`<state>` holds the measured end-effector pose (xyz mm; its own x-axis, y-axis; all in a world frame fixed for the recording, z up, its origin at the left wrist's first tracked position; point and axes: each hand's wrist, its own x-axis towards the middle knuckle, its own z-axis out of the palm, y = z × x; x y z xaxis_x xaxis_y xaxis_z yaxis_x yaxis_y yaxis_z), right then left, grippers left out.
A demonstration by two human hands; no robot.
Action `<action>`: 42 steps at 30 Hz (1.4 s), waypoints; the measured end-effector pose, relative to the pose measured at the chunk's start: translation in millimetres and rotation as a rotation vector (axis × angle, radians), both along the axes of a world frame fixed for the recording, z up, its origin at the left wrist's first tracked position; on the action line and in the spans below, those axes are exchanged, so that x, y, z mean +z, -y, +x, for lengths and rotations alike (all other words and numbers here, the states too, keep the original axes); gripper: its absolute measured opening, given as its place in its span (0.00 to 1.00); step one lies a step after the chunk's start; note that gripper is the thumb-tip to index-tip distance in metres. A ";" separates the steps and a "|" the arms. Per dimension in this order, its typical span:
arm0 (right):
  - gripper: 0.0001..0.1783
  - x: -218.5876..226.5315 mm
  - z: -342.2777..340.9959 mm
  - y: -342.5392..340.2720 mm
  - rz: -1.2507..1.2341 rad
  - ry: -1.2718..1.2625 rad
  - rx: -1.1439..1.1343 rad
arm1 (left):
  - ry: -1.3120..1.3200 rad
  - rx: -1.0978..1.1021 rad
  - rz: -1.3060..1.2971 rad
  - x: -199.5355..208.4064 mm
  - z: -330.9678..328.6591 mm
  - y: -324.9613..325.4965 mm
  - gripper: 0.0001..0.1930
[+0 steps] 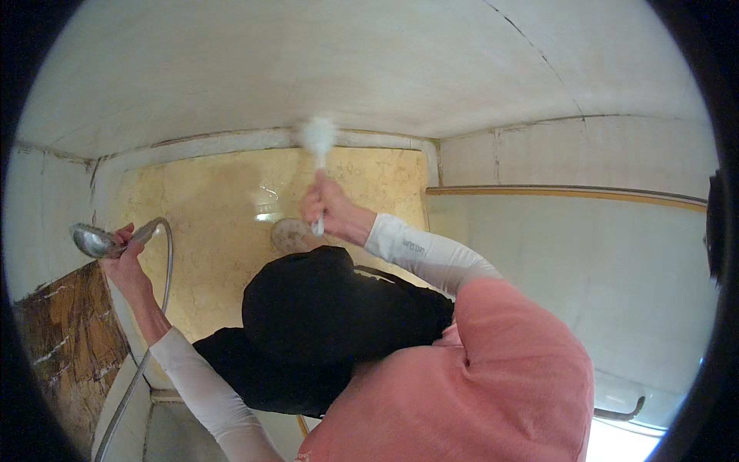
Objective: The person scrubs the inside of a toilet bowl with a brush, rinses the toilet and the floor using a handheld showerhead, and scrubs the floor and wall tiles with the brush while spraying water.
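Note:
At the left, my left hand (129, 258) is closed around the handle of a silver shower head (95, 240). A metal hose (169, 266) curves down from the handle's end. Whether water runs from the shower head, I cannot tell. My right hand (332, 208) grips the white handle of a scrub brush (319, 138). The brush's pale head is blurred by motion. It is over the white ledge (231, 142) at the foot of the wall; contact cannot be made out.
Beneath my hands is a stained yellow floor (208, 208) with a shiny wet patch and a round drain cover (292, 234). Dirty pale walls (308, 69) rise ahead. A brown, peeling panel (73, 346) is at lower left. An orange-brown rail (570, 192) runs rightward.

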<state>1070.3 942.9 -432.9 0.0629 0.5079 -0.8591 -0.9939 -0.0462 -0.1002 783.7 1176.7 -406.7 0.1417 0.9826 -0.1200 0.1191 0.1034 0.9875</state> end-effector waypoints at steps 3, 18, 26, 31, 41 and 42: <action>0.21 9.7 -11.0 -27.6 0.127 0.097 0.358 | 0.117 -0.028 -0.002 -10.0 2.0 0.8 0.13; 0.22 -67.1 108.7 67.3 -0.285 1.541 1.329 | -0.199 -0.143 0.021 1.1 17.4 7.4 0.12; 0.09 -41.3 205.1 242.0 -0.885 1.487 1.703 | -0.083 -0.293 0.059 -4.2 33.9 17.1 0.13; 0.07 -31.5 235.6 271.7 -1.123 1.567 2.397 | -0.276 -0.312 0.007 0.6 25.1 15.6 0.18; 0.16 -91.7 18.2 301.3 -0.900 1.583 1.060 | -0.268 -0.265 0.074 12.7 17.6 11.7 0.11; 0.14 -110.9 49.8 315.1 -0.883 1.657 1.119 | -0.195 -0.266 0.079 14.1 28.1 20.2 0.09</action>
